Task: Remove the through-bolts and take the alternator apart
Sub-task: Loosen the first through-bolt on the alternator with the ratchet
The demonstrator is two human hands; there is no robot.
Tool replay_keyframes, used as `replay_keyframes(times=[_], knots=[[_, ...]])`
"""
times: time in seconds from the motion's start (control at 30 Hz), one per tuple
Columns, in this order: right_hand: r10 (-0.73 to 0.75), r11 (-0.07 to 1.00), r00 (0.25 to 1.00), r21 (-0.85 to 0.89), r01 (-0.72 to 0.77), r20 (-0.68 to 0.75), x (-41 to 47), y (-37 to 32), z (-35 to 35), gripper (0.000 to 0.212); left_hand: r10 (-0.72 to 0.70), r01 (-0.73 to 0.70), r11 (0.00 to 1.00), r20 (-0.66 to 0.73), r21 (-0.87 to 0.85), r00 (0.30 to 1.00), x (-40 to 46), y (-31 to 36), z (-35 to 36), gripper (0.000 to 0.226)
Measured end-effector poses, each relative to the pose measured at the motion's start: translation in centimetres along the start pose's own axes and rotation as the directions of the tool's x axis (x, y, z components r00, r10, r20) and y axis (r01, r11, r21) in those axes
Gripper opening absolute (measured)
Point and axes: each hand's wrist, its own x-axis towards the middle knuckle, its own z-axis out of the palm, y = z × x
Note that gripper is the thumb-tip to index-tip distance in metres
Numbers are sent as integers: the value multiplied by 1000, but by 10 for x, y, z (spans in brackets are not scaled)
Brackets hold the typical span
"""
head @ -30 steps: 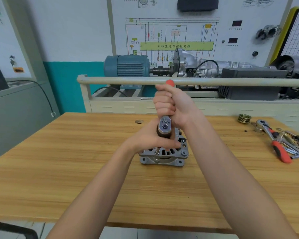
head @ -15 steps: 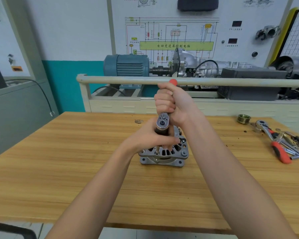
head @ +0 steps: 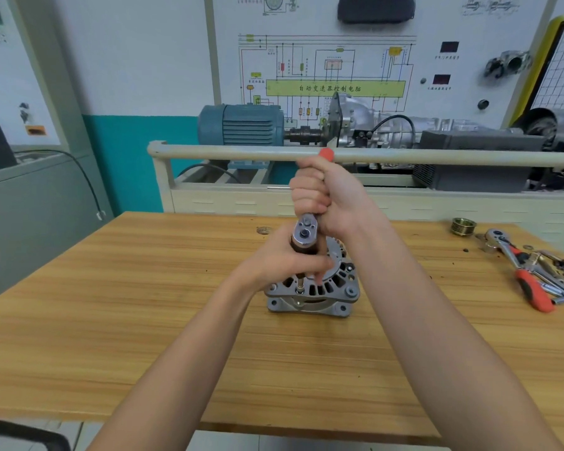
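The right hand (head: 331,196) was in a closed grip round the handle of a ratchet (head: 305,231), fingers curled tight, with only the red end of the handle showing above the fist. The ratchet's head sat just below that hand, facing the camera, with a dark socket under it. The left hand (head: 285,262) was curled round the socket and the extension beneath it, its fingertips reaching down onto the top of the alternator (head: 316,296). The lower end of the extension met a bolt (head: 299,289) at the near left rim of the housing; whether the tool was fully seated could not be told.

The alternator stood upright near the middle of the desk (head: 111,304), its slotted end cover uppermost and its mounting lugs toward the camera.

At the far right of the desk lay a second ratchet (head: 518,268) with a red handle, among loose sockets and small metal parts too jumbled to tell apart. A grooved pulley (head: 463,226) stood just beyond them, near the back edge. A washer (head: 263,230) lay on the desk behind the alternator. Beyond the desk, a rail (head: 437,157) ran across in front of a blue motor (head: 240,125) and a wiring chart (head: 326,73) on the wall.
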Motion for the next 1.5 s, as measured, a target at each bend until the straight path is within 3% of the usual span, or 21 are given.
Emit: replay_keyframes(times=[0.07,0.13,0.23,0.3,0.37,0.43,0.5,0.57,0.63,0.7,0.77,0.83,0.9,1.0,1.07,1.13,1.2,1.27,1.37,1.5], knots=[[129,990,990,-72,-125,60,3,-1,2,57,-50,49,999,37,11,998,0,2,3,27],[124,992,991,-33,-123,48,5,0,5,57,-98,97,995,-65,-11,993,3,0,10,32],[-140,977,983,145,156,-118,5,3,2,51,-142,90,982,-327,-166,934,10,-7,17,42],[-255,941,946,174,290,-197,2,2,-3,47,-153,81,979,-422,-185,894,12,-6,21,39],[-212,964,965,129,233,-154,-4,-1,-7,48,-109,84,993,-360,-84,926,10,-6,22,33],[-40,999,999,14,40,-10,-7,-4,-6,51,-64,69,997,-184,23,981,5,-2,20,27],[127,989,987,-91,-118,97,-7,-5,-4,48,-60,62,996,-39,59,997,1,2,15,23],[187,978,976,-120,-173,109,-5,-5,-1,46,-66,67,996,-20,52,998,1,4,15,27],[104,994,993,-34,-103,47,-1,-3,0,50,-69,70,998,-152,-3,986,5,1,19,34],[-86,989,993,115,94,-75,2,-1,-2,56,-109,68,990,-374,-121,921,11,-5,23,37],[-201,957,968,181,226,-148,1,-1,-7,58,-143,68,983,-482,-169,864,14,-5,25,36],[-170,973,978,135,186,-121,-3,-3,-9,57,-88,60,995,-396,-82,914,12,-7,24,31],[-28,999,1000,32,28,-6,-6,-5,-8,53,-34,36,999,-169,13,985,8,-5,20,30],[169,978,979,-145,-151,118,-6,-6,-4,46,-54,52,998,52,43,997,6,0,11,31],[202,967,972,-184,-177,123,-4,-6,-2,46,-68,68,997,25,21,997,7,0,14,32],[115,992,991,-51,-112,62,-2,-5,-1,51,-46,37,996,-123,-76,991,9,-2,22,32],[-67,985,995,151,78,-79,0,-4,-4,57,-68,-12,972,-332,-234,941,14,-6,26,33],[-202,943,959,225,246,-200,-1,-3,-7,52,-94,-19,967,-426,-255,900,18,-8,26,38],[-208,962,959,139,237,-194,-7,-5,-8,49,-79,32,989,-329,-144,941,14,-7,24,33],[58,998,998,-1,-58,-21,-2,-8,-5,57,-32,32,999,-96,-3,995,6,1,14,31]])
